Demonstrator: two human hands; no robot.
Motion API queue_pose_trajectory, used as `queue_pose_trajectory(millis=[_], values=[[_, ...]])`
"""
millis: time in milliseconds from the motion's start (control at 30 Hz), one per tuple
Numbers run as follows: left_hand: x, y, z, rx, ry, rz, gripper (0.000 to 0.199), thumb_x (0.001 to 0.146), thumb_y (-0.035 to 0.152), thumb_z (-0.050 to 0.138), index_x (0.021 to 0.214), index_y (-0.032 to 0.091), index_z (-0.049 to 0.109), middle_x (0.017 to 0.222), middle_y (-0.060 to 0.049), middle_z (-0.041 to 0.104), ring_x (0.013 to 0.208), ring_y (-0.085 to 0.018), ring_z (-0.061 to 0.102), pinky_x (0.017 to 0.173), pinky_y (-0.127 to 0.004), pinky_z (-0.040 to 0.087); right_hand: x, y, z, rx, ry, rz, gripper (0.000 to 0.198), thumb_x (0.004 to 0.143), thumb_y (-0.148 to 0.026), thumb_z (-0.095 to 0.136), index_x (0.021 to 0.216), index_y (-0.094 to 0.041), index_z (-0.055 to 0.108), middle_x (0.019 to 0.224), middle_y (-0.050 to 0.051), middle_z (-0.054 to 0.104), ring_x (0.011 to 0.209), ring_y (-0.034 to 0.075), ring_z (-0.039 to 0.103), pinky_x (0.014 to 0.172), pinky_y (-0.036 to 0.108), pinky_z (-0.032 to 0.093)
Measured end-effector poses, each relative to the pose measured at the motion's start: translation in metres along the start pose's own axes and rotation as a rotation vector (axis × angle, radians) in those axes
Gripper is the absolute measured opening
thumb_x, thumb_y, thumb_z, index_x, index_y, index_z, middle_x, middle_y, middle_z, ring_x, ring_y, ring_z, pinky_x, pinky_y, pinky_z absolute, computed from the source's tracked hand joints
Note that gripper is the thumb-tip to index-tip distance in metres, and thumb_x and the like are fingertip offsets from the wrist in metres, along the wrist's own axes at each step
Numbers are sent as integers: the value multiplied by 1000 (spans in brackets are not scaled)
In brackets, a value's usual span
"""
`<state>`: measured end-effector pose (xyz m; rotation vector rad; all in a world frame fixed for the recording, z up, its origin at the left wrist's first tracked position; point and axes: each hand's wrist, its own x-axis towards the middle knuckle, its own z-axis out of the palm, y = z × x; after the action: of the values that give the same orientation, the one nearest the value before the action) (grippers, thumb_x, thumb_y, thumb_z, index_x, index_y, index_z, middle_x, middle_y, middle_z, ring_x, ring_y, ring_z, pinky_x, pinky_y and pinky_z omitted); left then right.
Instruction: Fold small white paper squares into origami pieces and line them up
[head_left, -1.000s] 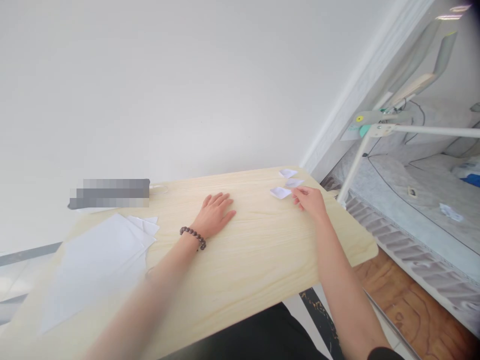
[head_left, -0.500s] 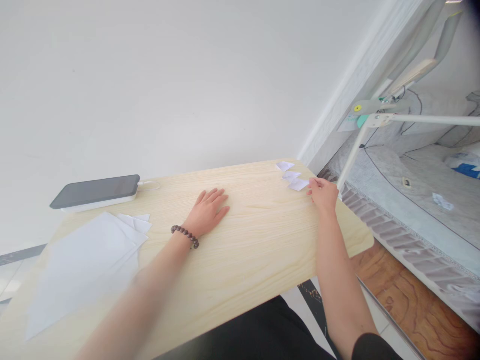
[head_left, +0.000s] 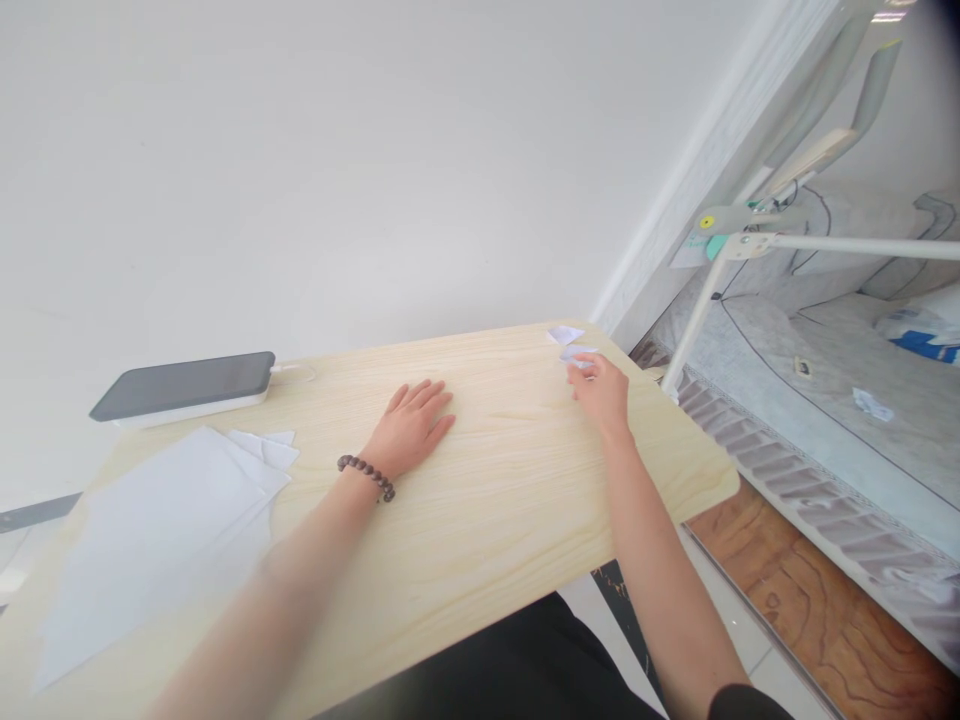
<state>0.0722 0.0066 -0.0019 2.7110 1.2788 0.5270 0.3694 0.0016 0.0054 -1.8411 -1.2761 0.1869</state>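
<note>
My left hand (head_left: 410, 430), with a dark bead bracelet at the wrist, lies flat on the wooden tabletop with its fingers stretched out. It holds nothing. My right hand (head_left: 602, 392) is at the far right part of the table, its fingers curled and pinched together on a small folded white paper, which is mostly hidden by the hand. Just beyond the fingertips lies another small folded paper (head_left: 576, 354). Behind that one, near the table's back edge, rests a further folded paper piece (head_left: 564, 335).
Large white paper sheets (head_left: 161, 530) overlap at the table's left. A dark-screened device (head_left: 184, 385) on a white base, with a cable, stands behind them. A wall (head_left: 375, 180) borders the table's back. To the right are a white metal frame (head_left: 694, 325) and a covered bed (head_left: 840, 370).
My right hand has moved left, from the right tip of the nearest folded paper to over it, now covering it. My left hand stays flat. The view has shifted slightly.
</note>
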Motion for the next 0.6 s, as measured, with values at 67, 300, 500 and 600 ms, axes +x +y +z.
queue_pose_trajectory(millis=[67,300,500,600], values=[[-4,2,-2,25,16,1,40,89,37,29,120,19,47,131,-8,42,124,-21,33,104,-41,22,-13,-19,16,9,-91,-114,29,77,-36,47,98,-18,58,67,1,64,49,12,56,63,27,44],[-40,-10,-32,76,-89,-27,35,88,33,32,116,23,49,127,-6,45,116,-21,41,95,-38,33,-72,-89,71,-67,-471,-497,21,81,-27,43,96,-22,57,70,-1,65,61,11,57,63,23,39],[-102,-58,-85,169,-86,-427,36,78,46,45,109,29,55,113,-5,51,106,-27,44,91,-45,32,-92,-128,110,-141,-578,-701,20,82,-25,40,88,-25,59,77,-3,66,64,11,56,57,23,33],[-134,-75,-106,172,-181,-686,64,64,60,54,120,29,46,117,-9,47,111,-33,39,89,-48,33,-94,-134,119,-138,-580,-740,20,82,-25,39,89,-26,58,77,-3,66,65,11,56,57,23,31]])
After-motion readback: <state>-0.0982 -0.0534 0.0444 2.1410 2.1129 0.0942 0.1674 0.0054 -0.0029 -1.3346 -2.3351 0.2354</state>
